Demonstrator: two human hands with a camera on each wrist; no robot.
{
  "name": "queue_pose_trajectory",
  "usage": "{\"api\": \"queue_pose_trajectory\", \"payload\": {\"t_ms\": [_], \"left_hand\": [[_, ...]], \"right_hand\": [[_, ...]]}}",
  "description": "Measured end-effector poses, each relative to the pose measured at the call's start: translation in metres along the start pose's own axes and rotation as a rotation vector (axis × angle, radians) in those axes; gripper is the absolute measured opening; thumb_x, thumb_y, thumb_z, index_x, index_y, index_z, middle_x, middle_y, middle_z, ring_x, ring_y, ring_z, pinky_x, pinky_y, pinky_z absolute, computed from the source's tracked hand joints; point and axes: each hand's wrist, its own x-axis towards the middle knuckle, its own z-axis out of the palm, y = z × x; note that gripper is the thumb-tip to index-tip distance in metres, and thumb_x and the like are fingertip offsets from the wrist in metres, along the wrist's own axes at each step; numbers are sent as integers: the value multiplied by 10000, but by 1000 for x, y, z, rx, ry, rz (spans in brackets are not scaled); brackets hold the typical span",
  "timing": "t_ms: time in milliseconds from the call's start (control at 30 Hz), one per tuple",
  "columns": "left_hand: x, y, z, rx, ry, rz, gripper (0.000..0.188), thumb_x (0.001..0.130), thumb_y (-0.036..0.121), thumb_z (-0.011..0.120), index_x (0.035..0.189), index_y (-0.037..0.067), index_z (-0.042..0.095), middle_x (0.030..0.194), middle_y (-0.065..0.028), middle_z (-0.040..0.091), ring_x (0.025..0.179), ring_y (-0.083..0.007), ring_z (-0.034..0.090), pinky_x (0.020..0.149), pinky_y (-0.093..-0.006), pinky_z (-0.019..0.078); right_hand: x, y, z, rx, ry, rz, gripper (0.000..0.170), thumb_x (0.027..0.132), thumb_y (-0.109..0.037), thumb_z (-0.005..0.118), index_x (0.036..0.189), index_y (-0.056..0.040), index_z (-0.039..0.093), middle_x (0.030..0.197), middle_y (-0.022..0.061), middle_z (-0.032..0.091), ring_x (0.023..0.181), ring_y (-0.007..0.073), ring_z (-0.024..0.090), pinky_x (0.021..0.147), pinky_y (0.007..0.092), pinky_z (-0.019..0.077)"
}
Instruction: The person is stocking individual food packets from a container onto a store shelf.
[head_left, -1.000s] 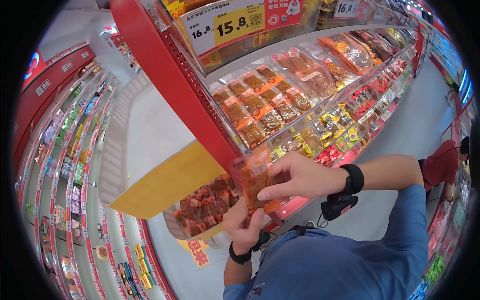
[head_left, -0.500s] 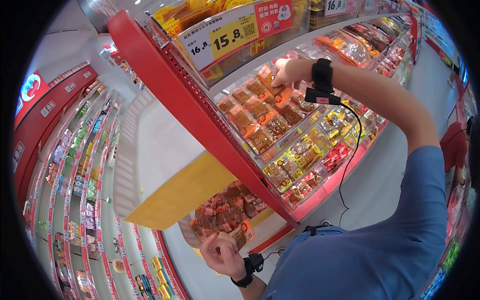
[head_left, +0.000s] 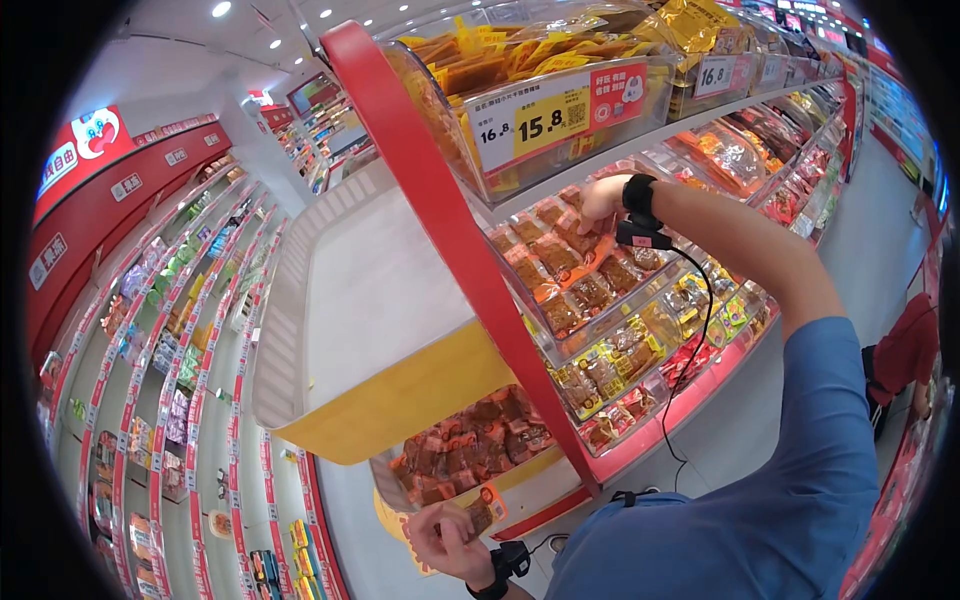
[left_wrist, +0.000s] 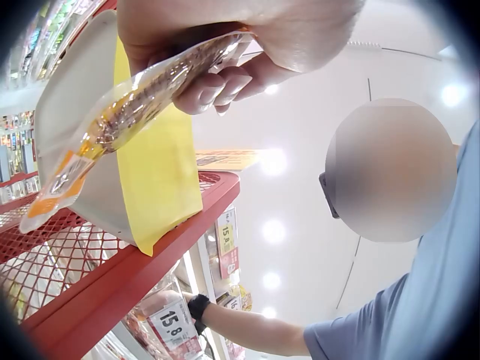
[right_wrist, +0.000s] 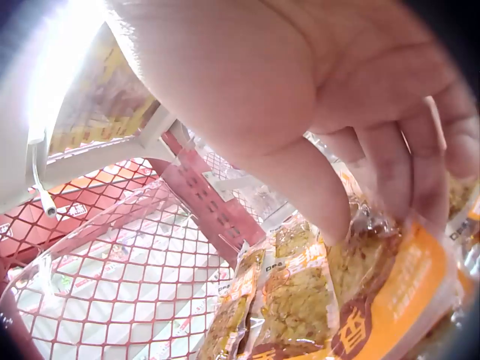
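Down at the lower middle of the head view, my left hand grips a clear snack packet with an orange end. That packet sticks out from between thumb and curled fingers. My right hand reaches into a shelf bin with rows of similar flat packets. In the right wrist view, its thumb and fingers pinch another snack packet, brown inside with an orange end, beside upright packets. The fingertips are partly hidden behind the wrapper.
Above the right hand runs a shelf with a 15.8 price card. A red shelf post stands between the bins and a white, yellow-fronted bin. Below that bin lie loose brown packets. A cable hangs from the right wrist.
My hands, together at one packet a second ago, have parted. The right went up to the shelf bin with a packet, then lower into its rows; the left stays low with its packet.
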Motion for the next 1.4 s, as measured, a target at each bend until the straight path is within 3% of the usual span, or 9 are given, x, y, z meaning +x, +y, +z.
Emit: {"api": "queue_pose_trajectory", "payload": {"t_ms": [233, 433, 567, 667, 733, 867, 967, 1133, 1400], "left_hand": [[3, -2, 9, -60, -106, -43, 222, 910, 109, 426, 1052, -52, 487, 561, -39, 409, 492, -118, 403, 512, -239, 349], [12, -2, 32, -115, -205, -98, 241, 955, 117, 354, 1105, -34, 469, 662, -113, 522, 626, -212, 530, 648, -325, 446], [22, -4, 58, -261, -385, -138, 257, 966, 83, 300, 1136, -55, 434, 780, -187, 580, 753, -281, 591, 729, -387, 488], [28, -2, 81, -318, -524, -205, 276, 967, 62, 267, 1161, -67, 416, 887, -207, 600, 896, -322, 605, 847, -428, 469], [30, -4, 97, -317, -588, -157, 285, 964, 56, 268, 1180, -71, 404, 931, -213, 609, 950, -332, 599, 883, -429, 448], [27, -8, 107, -296, -629, -192, 314, 958, 59, 272, 1205, -68, 420, 954, -209, 614, 988, -301, 593, 903, -396, 435], [27, -13, 100, -196, -608, -271, 328, 919, 45, 400, 1226, -68, 421, 1012, -177, 604, 986, -255, 585, 910, -361, 424], [29, -7, 91, -195, -489, -607, 408, 855, 16, 549, 1232, -59, 412, 1033, -135, 582, 889, -172, 601, 803, -288, 472], [20, -9, 83, -30, -430, -494, 330, 866, 8, 554, 1168, -58, 439, 864, -126, 619, 698, -150, 618, 643, -250, 496]], "right_hand": [[-48, -10, -14, -117, 114, -103, 320, 814, -302, 626, 837, 17, 642, 738, 66, 681, 613, 144, 637, 581, 282, 492], [-159, -23, 14, -2, 75, -583, 316, 870, -270, 576, 805, 32, 639, 673, 54, 644, 622, 111, 607, 584, 253, 474], [-221, -29, 72, -41, -64, -849, 278, 859, -256, 603, 978, -5, 601, 789, 109, 635, 699, 208, 630, 616, 317, 486], [-239, -24, 122, -272, 152, -999, 446, 830, -305, 629, 1151, -25, 498, 839, 153, 615, 731, 288, 626, 620, 379, 492], [-236, -20, 142, -98, 163, -1016, 416, 832, -314, 616, 1096, -15, 499, 733, 150, 599, 673, 321, 610, 575, 413, 470], [-220, -7, 143, 176, -190, -829, 313, 825, -261, 632, 1001, -10, 570, 712, 161, 584, 620, 335, 591, 564, 394, 441], [-215, -5, 138, 226, -194, -837, 273, 822, -234, 635, 960, -3, 588, 706, 159, 582, 616, 326, 582, 554, 376, 429], [-204, 0, 139, 312, -84, -811, 268, 837, -237, 633, 966, -6, 588, 701, 124, 576, 594, 207, 566, 549, 317, 427], [-185, 7, 156, 629, -329, -723, 289, 892, -254, 582, 1002, 14, 575, 782, 43, 579, 640, 100, 521, 577, 266, 437]]}}
